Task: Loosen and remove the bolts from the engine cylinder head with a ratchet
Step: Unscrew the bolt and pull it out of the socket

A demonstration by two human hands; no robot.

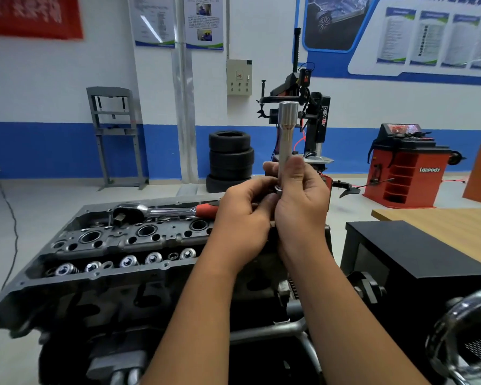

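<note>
Both hands [272,209] hold long socket [287,134] upright, opening upward.

Tyre stack [230,159] by wall; red balancer [406,168] right; black cabinet [417,251] nr wooden table [442,226].

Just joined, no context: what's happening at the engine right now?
A person stands over the cylinder head and holds a long silver socket upright in front of them. The right hand grips its lower part, while the left hand works at its bottom end, where a small metal piece shows; what it is cannot be told. The red-handled ratchet lies unheld on top of the head, with no socket fitted. No bolt is being turned at this moment.
</note>
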